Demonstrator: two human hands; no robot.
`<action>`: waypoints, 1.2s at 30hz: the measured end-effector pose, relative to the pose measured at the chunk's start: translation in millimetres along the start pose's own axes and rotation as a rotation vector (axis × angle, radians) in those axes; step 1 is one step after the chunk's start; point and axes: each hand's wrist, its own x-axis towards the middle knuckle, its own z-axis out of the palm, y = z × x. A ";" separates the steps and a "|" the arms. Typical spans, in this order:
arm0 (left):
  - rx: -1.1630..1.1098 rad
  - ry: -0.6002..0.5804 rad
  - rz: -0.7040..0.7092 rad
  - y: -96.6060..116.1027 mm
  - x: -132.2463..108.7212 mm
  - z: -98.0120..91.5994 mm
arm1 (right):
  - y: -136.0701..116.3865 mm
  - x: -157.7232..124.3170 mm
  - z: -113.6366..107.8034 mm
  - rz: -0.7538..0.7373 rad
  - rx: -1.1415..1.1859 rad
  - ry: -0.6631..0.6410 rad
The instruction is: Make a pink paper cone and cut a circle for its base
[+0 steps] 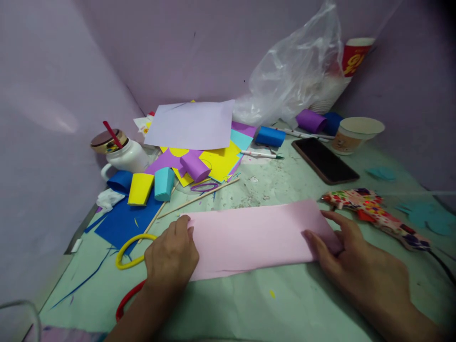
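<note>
A strip of pink paper, which looks folded lengthwise, lies across the near part of the table between my two hands. My left hand grips its left end, fingers curled over the edge. At the right end, my right hand pinches the paper between thumb and fingers, and that end bends up slightly. Just left of my left hand are the yellow handle loop and red handle loop of what looks like scissors, partly hidden by my arm. A flower-patterned glue gun lies beyond my right hand.
Coloured paper sheets pile up at the back, with rolled paper pieces and thin sticks before them. A white mug stands left. On the right are a phone, a paper cup and a plastic bag.
</note>
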 end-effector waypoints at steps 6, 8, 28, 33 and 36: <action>0.103 0.230 0.100 -7.6 -6.0 16.0 | -6.0 -0.2 -3.2 -0.027 -0.041 -0.028; 0.120 0.265 0.145 -11.2 -6.6 19.5 | -7.6 0.5 -4.1 -0.036 -0.046 -0.028; 0.106 0.286 0.215 -9.3 -3.1 25.0 | -104.8 -8.4 11.0 -1.126 0.329 -0.529; -0.129 0.163 0.140 -24.5 3.6 28.8 | -92.7 -5.2 11.5 -0.976 0.177 -0.479; -0.286 0.309 0.158 -31.7 2.8 26.6 | -95.1 -6.5 11.9 -0.988 0.139 -0.454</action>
